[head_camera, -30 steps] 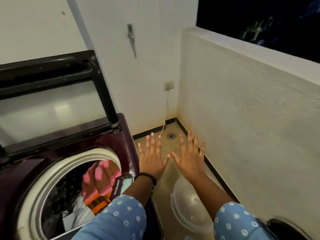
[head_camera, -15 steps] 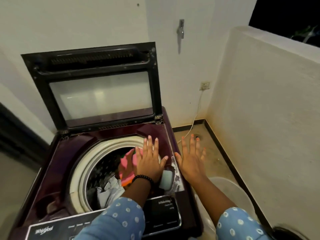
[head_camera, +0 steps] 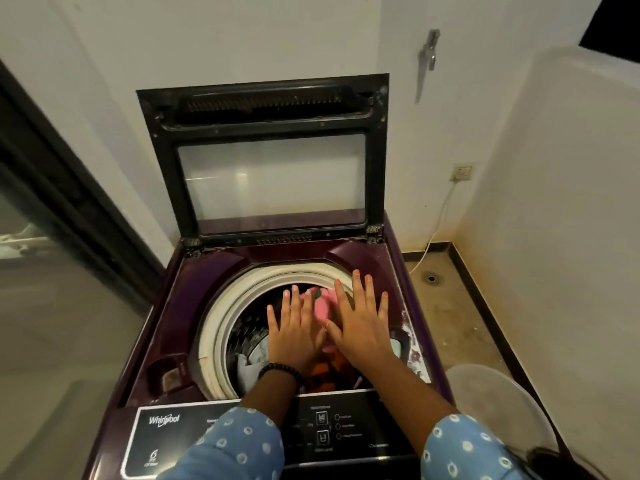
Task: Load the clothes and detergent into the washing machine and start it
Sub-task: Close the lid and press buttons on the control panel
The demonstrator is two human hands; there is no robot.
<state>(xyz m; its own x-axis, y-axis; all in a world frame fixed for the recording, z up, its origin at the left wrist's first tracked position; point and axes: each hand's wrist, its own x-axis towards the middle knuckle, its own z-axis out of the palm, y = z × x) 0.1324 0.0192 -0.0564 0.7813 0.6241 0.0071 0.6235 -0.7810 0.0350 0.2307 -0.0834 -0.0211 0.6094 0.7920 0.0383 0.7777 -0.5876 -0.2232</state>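
Observation:
A maroon top-load washing machine [head_camera: 180, 292] stands in front of me with its glass lid [head_camera: 273, 181] raised upright. Inside the white-rimmed drum [head_camera: 221, 327] lie clothes: a pink garment [head_camera: 323, 306], an orange piece [head_camera: 320, 370] and a pale cloth [head_camera: 252, 362]. My left hand [head_camera: 294, 332] and my right hand [head_camera: 360, 323] hover flat over the drum opening, fingers spread, holding nothing. A black bead bracelet sits on my left wrist. The black control panel [head_camera: 322, 427] runs along the front edge, partly hidden by my blue dotted sleeves.
A translucent white tub [head_camera: 491, 403] sits on the floor to the right of the machine. A low white wall [head_camera: 561, 202] closes the right side. A power cord [head_camera: 436, 230] runs from a wall socket [head_camera: 462, 172] to the floor near a drain [head_camera: 430, 278]. A dark door frame [head_camera: 69, 202] stands at left.
My view has swung left from the floor corner onto the machine. Both hands, still open and flat, have moved left from above the tub to above the drum.

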